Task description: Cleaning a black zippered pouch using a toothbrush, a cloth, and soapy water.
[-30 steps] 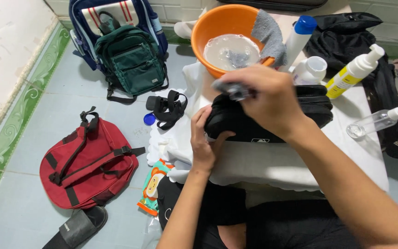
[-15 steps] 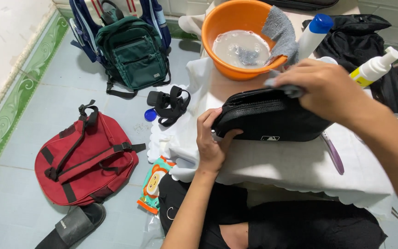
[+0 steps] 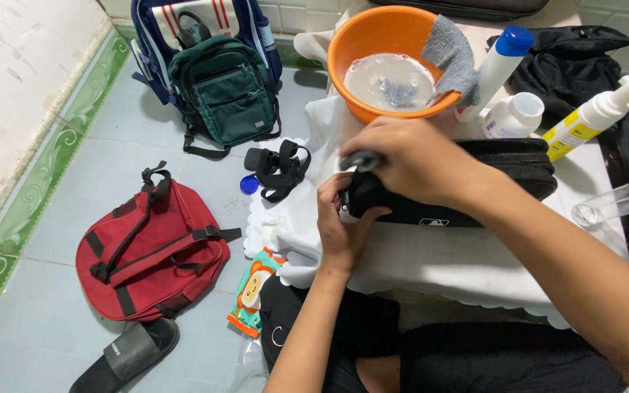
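Left hand grips the black pouch's end at the table edge; right hand clenches a brush.

Black pouch lies lengthwise on the white cloth; left hand grips the pouch's near left end from below, while right hand comes over the top at that same end, fingers closed on a small dark tool. Just beyond the pouch: orange basin of cloudy water with a grey rag over its rim, and a blue-capped white bottle. Left of the pouch, on the floor: red backpack and green backpack.
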